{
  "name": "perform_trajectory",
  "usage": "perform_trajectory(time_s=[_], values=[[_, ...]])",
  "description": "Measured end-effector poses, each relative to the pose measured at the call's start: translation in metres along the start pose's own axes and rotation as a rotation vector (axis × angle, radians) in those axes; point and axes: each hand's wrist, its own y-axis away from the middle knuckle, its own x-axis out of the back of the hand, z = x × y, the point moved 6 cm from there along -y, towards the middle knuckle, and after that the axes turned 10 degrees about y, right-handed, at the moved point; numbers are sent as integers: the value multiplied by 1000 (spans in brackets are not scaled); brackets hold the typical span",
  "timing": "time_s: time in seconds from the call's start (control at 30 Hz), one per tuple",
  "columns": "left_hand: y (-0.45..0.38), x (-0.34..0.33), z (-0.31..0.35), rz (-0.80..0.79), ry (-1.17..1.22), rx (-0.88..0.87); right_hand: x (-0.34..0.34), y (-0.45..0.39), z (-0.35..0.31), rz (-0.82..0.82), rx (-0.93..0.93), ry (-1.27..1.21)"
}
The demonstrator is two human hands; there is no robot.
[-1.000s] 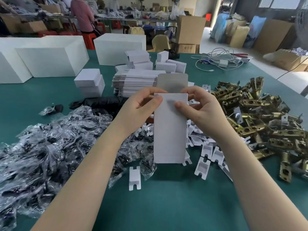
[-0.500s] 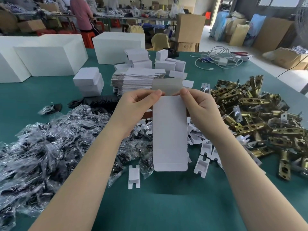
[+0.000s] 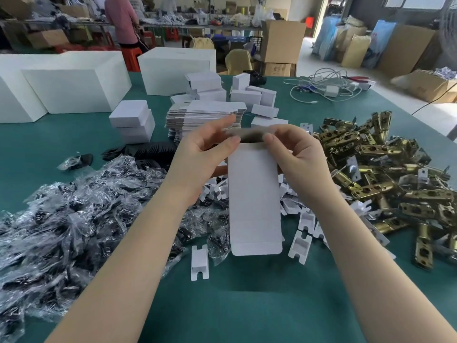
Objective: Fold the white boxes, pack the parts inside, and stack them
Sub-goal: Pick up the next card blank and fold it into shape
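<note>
Fingers of both hands meet at the top edge of one flat box (image 3: 254,201), which hangs in the air over the green table (image 3: 235,305). Left hand (image 3: 205,154) pinches the top left corner with its thumb in front, the other fingers loosely spread behind. Right hand (image 3: 294,154) is curled over the top right corner, thumb tip on the grey flap (image 3: 249,134) that bends away along the top.

Long axis of the box runs straight down from the fingers toward the person, its rounded lower flap free and held clear of the table. Both hands sit level at the same end; neither is nearer. The next fold, I judge, turns on that top flap, so the work stays between the two thumbs.

One box is in hand. One stack of flat blanks (image 3: 205,117) lies just beyond. Folded boxes (image 3: 132,122) stand left of it, about three piled; several more lie behind. White inserts (image 3: 199,262) lie scattered below the hands, too many to count. Bagged black parts (image 3: 74,214) heap on the left, brass latches (image 3: 385,174) on the right, both uncountable.
</note>
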Motion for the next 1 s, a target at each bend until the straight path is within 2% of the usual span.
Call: perform_trajectory(time_s=[0.17, 0.47, 0.67, 0.9, 1.0], values=[[2, -3, 4, -85, -112, 9, 5, -1, -9, 26, 81, 2], [4, -13, -14, -94, 185, 270, 6, 1, -14, 41, 129, 26], [4, -9, -14, -68, 193, 255, 3, -1, -9, 4, 71, 60], [4, -10, -12, 1, 57, 190, 1, 0, -7, -28, 13, 76], [6, -17, -15, 116, 43, 143, -4, 2, -9, 14, -11, 84]])
